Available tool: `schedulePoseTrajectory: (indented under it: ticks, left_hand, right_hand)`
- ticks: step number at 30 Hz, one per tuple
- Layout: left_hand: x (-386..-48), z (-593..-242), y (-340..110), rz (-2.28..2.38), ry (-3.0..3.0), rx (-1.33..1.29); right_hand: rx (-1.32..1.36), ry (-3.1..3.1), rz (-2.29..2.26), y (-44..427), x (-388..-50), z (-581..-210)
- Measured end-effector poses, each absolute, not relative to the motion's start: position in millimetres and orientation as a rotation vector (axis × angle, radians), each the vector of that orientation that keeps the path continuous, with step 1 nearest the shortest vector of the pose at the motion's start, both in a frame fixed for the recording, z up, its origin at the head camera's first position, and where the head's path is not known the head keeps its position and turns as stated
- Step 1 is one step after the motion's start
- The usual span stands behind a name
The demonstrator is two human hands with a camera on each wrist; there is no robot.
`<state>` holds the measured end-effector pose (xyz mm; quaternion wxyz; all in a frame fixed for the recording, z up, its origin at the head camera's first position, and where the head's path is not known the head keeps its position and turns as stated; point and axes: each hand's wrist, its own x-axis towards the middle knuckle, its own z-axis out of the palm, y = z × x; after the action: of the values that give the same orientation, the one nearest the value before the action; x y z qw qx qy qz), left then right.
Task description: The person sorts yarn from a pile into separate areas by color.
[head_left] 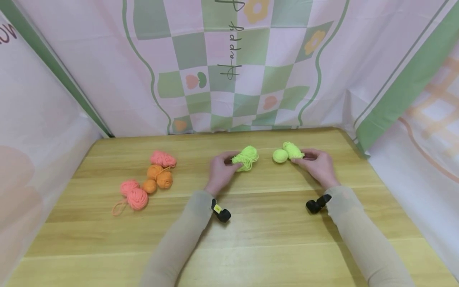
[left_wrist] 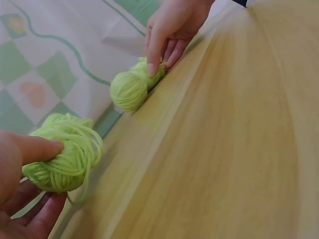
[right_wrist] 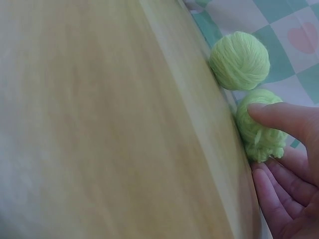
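My left hand [head_left: 222, 169] pinches a lime-green yarn ball [head_left: 247, 157] between thumb and fingers. Loose strands hang off it in the left wrist view; whether it touches the table I cannot tell. To the right, my right hand [head_left: 319, 165] holds an oblong lime-green yarn bundle [head_left: 293, 150], thumb on top and fingers at its near end. A smooth round lime-green yarn ball [right_wrist: 240, 60] sits against the far end of that bundle, untouched by the hand.
On the left of the wooden table [head_left: 251, 247] lie orange yarn balls [head_left: 164, 179], with a coral yarn bundle [head_left: 163, 158] behind them and coral yarn balls [head_left: 137, 199] in front, trailing a loop. A patterned curtain [head_left: 229, 99] borders the back edge.
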<state>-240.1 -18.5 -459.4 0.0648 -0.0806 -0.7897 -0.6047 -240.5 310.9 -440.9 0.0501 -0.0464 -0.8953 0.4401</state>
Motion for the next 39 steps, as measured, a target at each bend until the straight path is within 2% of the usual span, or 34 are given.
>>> schedulePoseTrajectory:
  ticks: [39]
  left_hand:
    - [-252.4, -454.3, 30.5, -1.786, -2.473, -0.108]
  right_hand:
    - [-0.120, -2.736, 1.325, 312.6, -239.8, -441.3]
